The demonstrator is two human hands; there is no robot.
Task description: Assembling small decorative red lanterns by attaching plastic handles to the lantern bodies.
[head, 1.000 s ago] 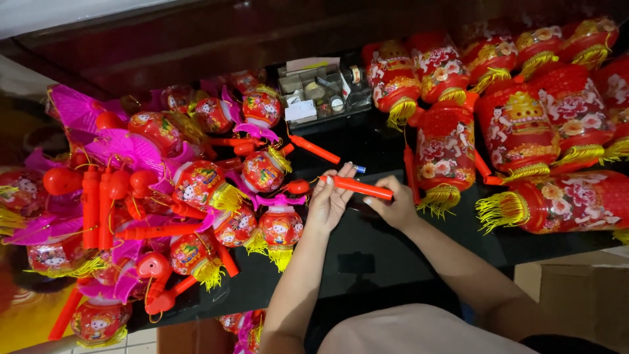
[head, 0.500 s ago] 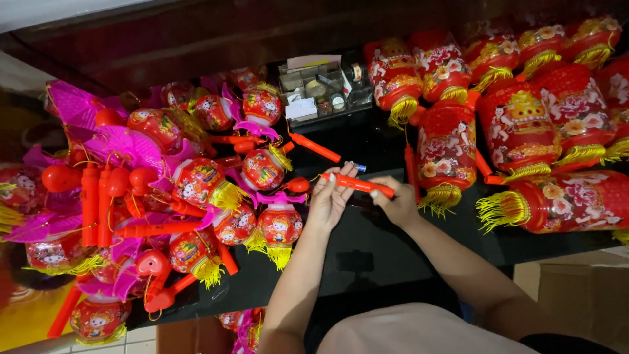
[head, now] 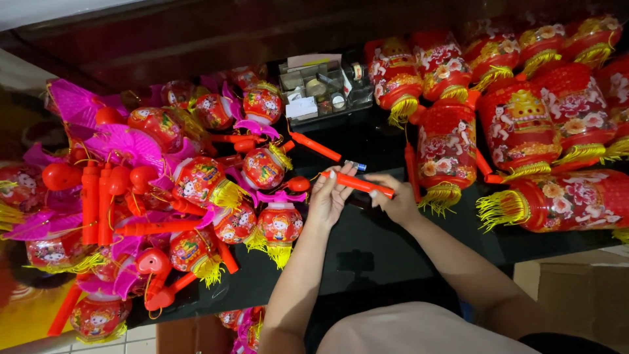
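Observation:
My left hand (head: 329,196) and my right hand (head: 395,203) together hold a thin orange-red stick (head: 357,183) level above the black table (head: 367,255). The left fingers pinch its left end, the right hand grips its right end. A small battery-like cylinder (head: 355,166) lies just beyond the stick. Another orange-red stick (head: 316,147) lies further back. A small red round lantern with a yellow tassel (head: 280,226) sits just left of my left hand.
A heap of small red and pink lanterns with orange handles (head: 151,196) covers the table's left side. Large red cylinder lanterns with yellow fringes (head: 524,131) fill the right. A clear compartment box (head: 321,92) stands at the back. A cardboard box (head: 576,295) is at lower right.
Both hands kept the stick and shifted slightly; the left fingers moved up along its left end.

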